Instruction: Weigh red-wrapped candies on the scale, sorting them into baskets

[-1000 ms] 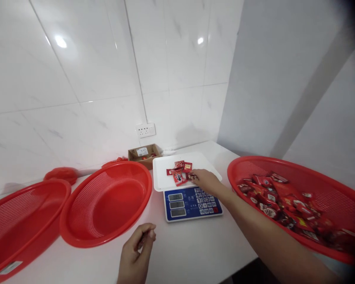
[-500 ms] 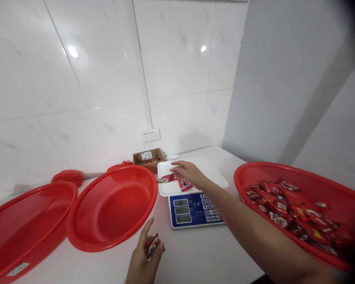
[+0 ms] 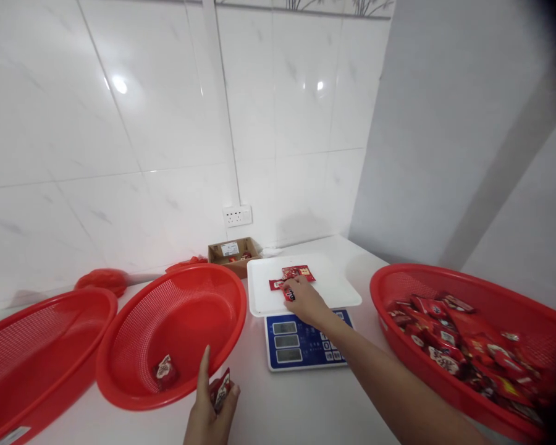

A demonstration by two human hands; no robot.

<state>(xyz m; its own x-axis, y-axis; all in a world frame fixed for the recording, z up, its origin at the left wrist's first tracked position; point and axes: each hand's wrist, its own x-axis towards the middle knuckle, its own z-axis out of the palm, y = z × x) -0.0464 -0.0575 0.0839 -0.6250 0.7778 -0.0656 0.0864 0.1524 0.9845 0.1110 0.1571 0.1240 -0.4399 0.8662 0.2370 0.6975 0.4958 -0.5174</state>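
My right hand [image 3: 303,300] reaches over the white tray [image 3: 333,287] of the blue weighing scale [image 3: 301,340], its fingers closed on a red snack packet [image 3: 288,293]; a few more red packets [image 3: 298,272] lie beside it on the tray. My left hand [image 3: 210,411] is low at the front, index finger stretched up, the other fingers pinching a small red packet [image 3: 222,389]. It hovers at the near rim of the middle red basket [image 3: 213,346], which holds one packet [image 3: 164,369].
A large red basket [image 3: 393,281] full of red packets [image 3: 454,337] stands at the right. Another red basket [image 3: 46,346] sits at the far left. A small cardboard box [image 3: 231,253], a red bag [image 3: 99,279] and a wall socket [image 3: 238,216] are at the back by the tiled wall.
My right hand swept left across the scale tray, then drew back onto the packets. One packet now lies in the middle basket. My left hand's packet has come into view.
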